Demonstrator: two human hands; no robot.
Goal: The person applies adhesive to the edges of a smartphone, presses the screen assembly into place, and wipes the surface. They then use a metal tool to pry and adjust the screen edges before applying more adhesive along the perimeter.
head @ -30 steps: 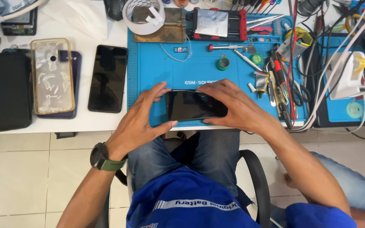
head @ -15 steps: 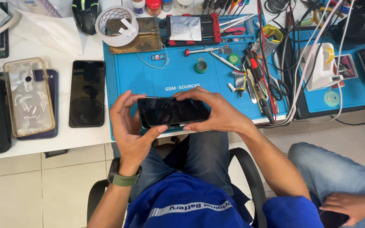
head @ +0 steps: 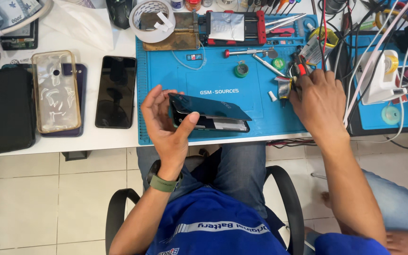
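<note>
left hand: your left hand (head: pixel 166 120) is curled round the left end of the black phone (head: pixel 208 113), thumb pressed on the front edge, fingers behind it.
phone: held just above the near edge of the blue work mat (head: pixel 185 80), long side across you, tilted. Its dark back cover looks lifted off the body along the right side; can't tell how far.
right hand: your right hand (head: pixel 319 101) is at the right edge of the mat, knuckles up, fingers closed down into the tool cluster (head: pixel 291 71) of tweezers and cutters. Can't tell which tool you're pinching, fingertips are hidden.
mat: green tape roll (head: pixel 241 70) and a screwdriver (head: pixel 249 52) lie near the middle, well apart from both hands.
left of mat: second black phone (head: pixel 115 91) face up on the white table (head: pixel 95 137), a clear case (head: pixel 55 91) beside it.
far edge: white tape roll (head: pixel 152 20) at the mat's top left corner.
</note>
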